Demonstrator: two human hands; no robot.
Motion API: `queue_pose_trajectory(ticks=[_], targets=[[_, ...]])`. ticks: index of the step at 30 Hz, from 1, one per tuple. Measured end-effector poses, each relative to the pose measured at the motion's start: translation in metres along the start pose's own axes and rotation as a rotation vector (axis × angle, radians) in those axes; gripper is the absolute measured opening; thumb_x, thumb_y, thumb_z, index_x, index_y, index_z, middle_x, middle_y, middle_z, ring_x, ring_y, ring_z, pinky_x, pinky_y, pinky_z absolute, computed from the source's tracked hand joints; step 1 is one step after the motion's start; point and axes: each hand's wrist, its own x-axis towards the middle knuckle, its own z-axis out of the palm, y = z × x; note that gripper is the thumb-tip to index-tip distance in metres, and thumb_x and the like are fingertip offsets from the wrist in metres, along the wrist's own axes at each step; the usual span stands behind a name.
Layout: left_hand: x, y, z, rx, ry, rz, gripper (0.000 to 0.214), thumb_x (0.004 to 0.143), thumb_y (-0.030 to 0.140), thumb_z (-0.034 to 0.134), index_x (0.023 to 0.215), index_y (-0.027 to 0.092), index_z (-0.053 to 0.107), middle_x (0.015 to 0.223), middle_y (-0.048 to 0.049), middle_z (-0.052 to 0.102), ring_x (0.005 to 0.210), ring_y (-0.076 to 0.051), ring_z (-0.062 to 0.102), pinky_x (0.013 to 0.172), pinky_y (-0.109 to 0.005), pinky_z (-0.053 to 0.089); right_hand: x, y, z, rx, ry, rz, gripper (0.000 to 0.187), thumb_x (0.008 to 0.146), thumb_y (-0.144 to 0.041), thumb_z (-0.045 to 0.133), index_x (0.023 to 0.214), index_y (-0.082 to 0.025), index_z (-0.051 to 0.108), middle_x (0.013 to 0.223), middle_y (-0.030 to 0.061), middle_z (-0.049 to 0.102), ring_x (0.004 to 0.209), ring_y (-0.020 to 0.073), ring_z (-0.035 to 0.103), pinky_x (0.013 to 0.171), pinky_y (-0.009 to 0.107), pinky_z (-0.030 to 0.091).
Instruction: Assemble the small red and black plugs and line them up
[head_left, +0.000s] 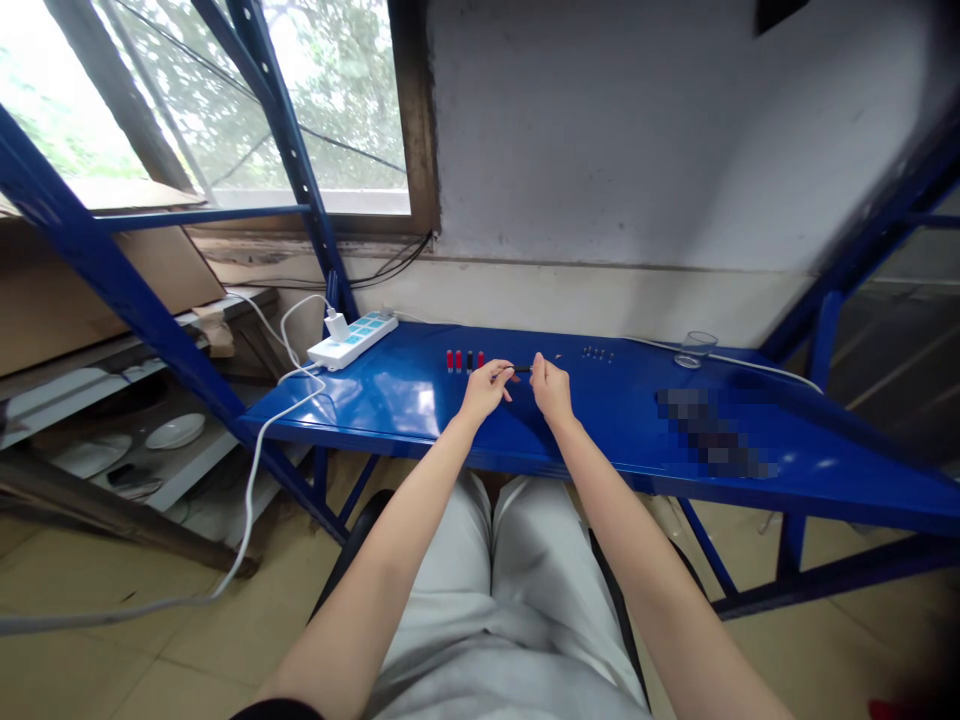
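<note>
Above the blue tabletop [405, 385], my left hand [484, 390] is closed in a pinch on the left end of a thin black rod-shaped piece [523, 369]. My right hand [552, 388] is closed around its other end, where a small light-coloured bit shows at the fingers. Exactly what the piece is, I cannot make out. Just behind my left hand, small red cylinders [458, 361] and a black one [470, 361] stand in a row. Several tiny metal parts [598, 354] lie to the right, beyond my right hand.
At the table's back left sits a white power strip [352, 340] with a plug in it; its cable [259, 450] hangs over the edge. A clear cup [696, 347] stands at the back right, near a blurred dark object [709, 435]. Blue metal posts [292, 150] frame the table.
</note>
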Motion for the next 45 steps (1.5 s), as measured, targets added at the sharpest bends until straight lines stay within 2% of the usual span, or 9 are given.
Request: queue_pose_trajectory(ticks=[7, 12, 23, 27, 31, 34, 39, 45], targets=[[-0.003, 0.006, 0.0, 0.077, -0.031, 0.036, 0.024, 0.089, 0.038, 0.039, 0.078, 0.018, 0.048, 0.068, 0.0036, 0.054, 0.043, -0.004, 0.052, 0.051, -0.018, 0.043, -0.001, -0.002, 0.001, 0.034, -0.022, -0.002, 0.054, 0.089, -0.057, 0.019, 0.053, -0.023, 0.041, 0.046, 0.0023, 0.048, 0.049, 0.0148, 0.048, 0.054, 0.027, 0.035], [-0.001, -0.001, 0.002, 0.054, -0.001, -0.027, 0.033, 0.091, 0.04, 0.033, 0.069, 0.017, 0.043, 0.06, 0.0042, 0.049, 0.04, -0.004, 0.047, 0.048, -0.019, 0.039, -0.001, -0.002, 0.003, 0.009, -0.054, -0.016, 0.054, 0.089, -0.055, 0.02, 0.053, -0.023, 0.042, 0.049, 0.0033, 0.05, 0.048, 0.0149, 0.048, 0.054, 0.028, 0.035], [-0.001, -0.002, 0.001, 0.107, 0.016, -0.054, 0.042, 0.09, 0.048, 0.032, 0.064, 0.017, 0.044, 0.053, 0.0037, 0.049, 0.04, -0.005, 0.045, 0.049, -0.02, 0.039, -0.002, -0.002, 0.004, 0.011, -0.055, -0.033, 0.053, 0.089, -0.056, 0.02, 0.056, -0.023, 0.043, 0.05, 0.0028, 0.051, 0.048, 0.015, 0.048, 0.054, 0.028, 0.035], [0.0, -0.002, 0.0, 0.072, 0.023, -0.039, 0.037, 0.089, 0.046, 0.036, 0.067, 0.017, 0.044, 0.06, 0.0033, 0.052, 0.039, -0.004, 0.046, 0.046, -0.018, 0.038, -0.001, 0.001, 0.004, 0.077, -0.072, 0.003, 0.051, 0.087, -0.06, 0.024, 0.058, -0.023, 0.042, 0.051, 0.0012, 0.049, 0.048, 0.0137, 0.047, 0.052, 0.027, 0.035], [0.003, -0.002, -0.001, 0.004, 0.067, 0.004, 0.023, 0.085, 0.04, 0.046, 0.081, 0.017, 0.047, 0.071, 0.0031, 0.054, 0.041, -0.002, 0.047, 0.045, -0.017, 0.039, 0.001, 0.005, 0.007, 0.323, -0.169, 0.145, 0.047, 0.083, -0.065, 0.031, 0.069, -0.023, 0.044, 0.056, -0.0024, 0.051, 0.042, 0.0096, 0.045, 0.045, 0.023, 0.036], [0.004, -0.003, -0.001, -0.039, 0.103, 0.028, 0.017, 0.084, 0.033, 0.049, 0.091, 0.017, 0.049, 0.074, 0.0029, 0.054, 0.041, -0.002, 0.047, 0.043, -0.017, 0.039, 0.003, 0.006, 0.008, 0.447, -0.173, 0.216, 0.046, 0.081, -0.065, 0.034, 0.075, -0.022, 0.046, 0.062, -0.0029, 0.053, 0.04, 0.0077, 0.045, 0.043, 0.022, 0.037], [0.004, -0.003, -0.002, -0.039, 0.096, 0.038, 0.015, 0.082, 0.027, 0.05, 0.093, 0.017, 0.051, 0.073, 0.0021, 0.055, 0.042, -0.003, 0.048, 0.043, -0.017, 0.041, 0.004, 0.004, 0.007, 0.517, -0.184, 0.194, 0.042, 0.077, -0.062, 0.047, 0.067, -0.021, 0.044, 0.056, -0.0042, 0.05, 0.039, 0.0072, 0.043, 0.042, 0.022, 0.035], [0.002, -0.003, -0.002, 0.046, 0.109, 0.03, 0.018, 0.084, 0.032, 0.048, 0.094, 0.017, 0.052, 0.068, 0.0031, 0.054, 0.041, -0.004, 0.046, 0.045, -0.018, 0.04, 0.004, -0.001, 0.003, 0.56, -0.176, 0.169, 0.041, 0.075, -0.061, 0.05, 0.065, -0.022, 0.044, 0.052, -0.0053, 0.046, 0.039, 0.0069, 0.039, 0.04, 0.023, 0.033]])
